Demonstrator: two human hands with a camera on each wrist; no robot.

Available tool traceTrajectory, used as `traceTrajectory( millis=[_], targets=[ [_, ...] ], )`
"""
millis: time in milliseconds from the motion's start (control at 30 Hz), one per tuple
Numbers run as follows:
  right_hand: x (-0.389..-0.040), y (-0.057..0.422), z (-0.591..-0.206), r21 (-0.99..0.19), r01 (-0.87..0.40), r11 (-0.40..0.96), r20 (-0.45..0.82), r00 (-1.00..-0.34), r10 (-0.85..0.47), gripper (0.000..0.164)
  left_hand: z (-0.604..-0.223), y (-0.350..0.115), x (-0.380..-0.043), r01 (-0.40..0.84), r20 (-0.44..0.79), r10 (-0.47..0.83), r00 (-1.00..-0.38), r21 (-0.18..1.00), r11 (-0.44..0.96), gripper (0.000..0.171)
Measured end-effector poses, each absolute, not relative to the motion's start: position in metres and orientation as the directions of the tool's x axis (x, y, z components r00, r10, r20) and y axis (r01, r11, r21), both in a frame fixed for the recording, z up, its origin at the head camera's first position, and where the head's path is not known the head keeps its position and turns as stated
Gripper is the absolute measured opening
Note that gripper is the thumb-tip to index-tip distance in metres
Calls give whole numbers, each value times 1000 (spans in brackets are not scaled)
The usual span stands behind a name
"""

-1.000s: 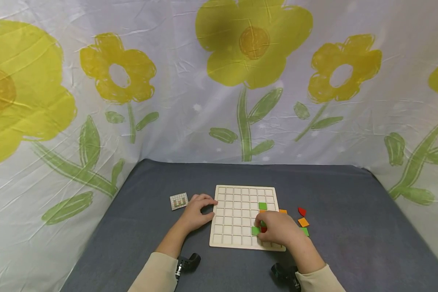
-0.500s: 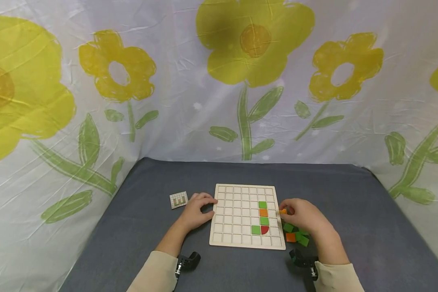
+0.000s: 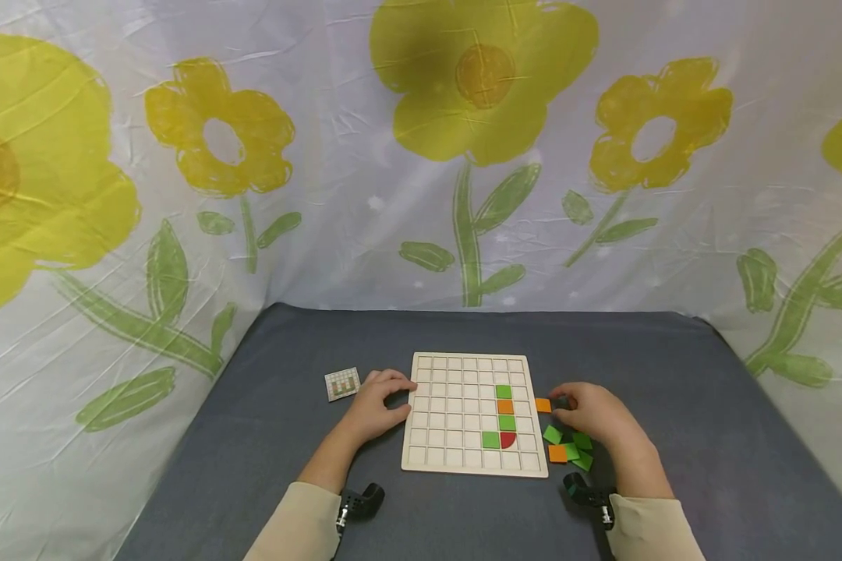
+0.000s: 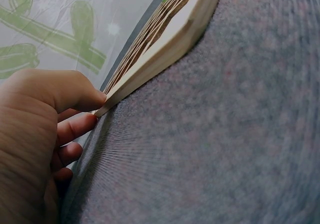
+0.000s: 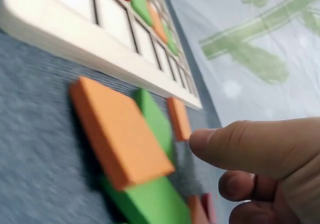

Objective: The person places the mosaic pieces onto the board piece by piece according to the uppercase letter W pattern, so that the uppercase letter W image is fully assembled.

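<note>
A pale wooden grid board [image 3: 456, 471] lies on the dark cloth, with a column of green, orange and green squares, a red rounded tile [image 3: 508, 440] below them and a green square tile [image 3: 490, 440] beside the red one. My left hand [image 3: 376, 407] holds the board's left edge; in the left wrist view the thumb and a finger meet the rim. To the board's right, my right hand [image 3: 595, 413] hovers with curved fingers, nothing visible between them. An orange tile [image 3: 543, 405] lies right by its fingertips; in the right wrist view the thumb [image 5: 215, 143] overlaps that tile's edge.
Several loose green tiles [image 3: 552, 434] and an orange tile [image 3: 557, 453] lie heaped right of the board. A small pattern card [image 3: 342, 384] lies beyond my left hand. A flowered curtain [image 3: 351, 234] stands behind the dark cloth [image 3: 309, 339].
My right hand has moved off the board to the loose tiles on the right, then slightly back from the orange tile at the board's edge. My left hand stays at the board.
</note>
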State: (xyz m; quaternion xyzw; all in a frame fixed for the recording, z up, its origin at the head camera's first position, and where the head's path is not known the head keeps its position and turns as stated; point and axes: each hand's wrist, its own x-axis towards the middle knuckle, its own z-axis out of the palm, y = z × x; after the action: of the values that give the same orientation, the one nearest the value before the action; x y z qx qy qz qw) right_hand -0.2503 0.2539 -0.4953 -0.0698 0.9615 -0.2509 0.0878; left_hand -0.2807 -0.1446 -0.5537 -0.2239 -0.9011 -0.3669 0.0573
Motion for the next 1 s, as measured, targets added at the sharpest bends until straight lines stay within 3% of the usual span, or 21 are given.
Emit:
traceTrajectory(
  millis=[300, 733, 1000],
  targets=[
    [-253, 243, -498, -377, -76, 923, -124, -984, -131, 29, -554, -143, -283, 448, 272, 360, -892, 632, 632, 34],
    [-247, 247, -487, -436, -48, 899, -114, -988, -107, 31, -555, -144, -281, 455, 277, 365, -889, 627, 633, 34],
    [-240, 238, -467, -486, -113, 867, -64, -984, -164, 29, -555, -144, -281, 452, 278, 359, -891, 625, 636, 33]
  ],
)
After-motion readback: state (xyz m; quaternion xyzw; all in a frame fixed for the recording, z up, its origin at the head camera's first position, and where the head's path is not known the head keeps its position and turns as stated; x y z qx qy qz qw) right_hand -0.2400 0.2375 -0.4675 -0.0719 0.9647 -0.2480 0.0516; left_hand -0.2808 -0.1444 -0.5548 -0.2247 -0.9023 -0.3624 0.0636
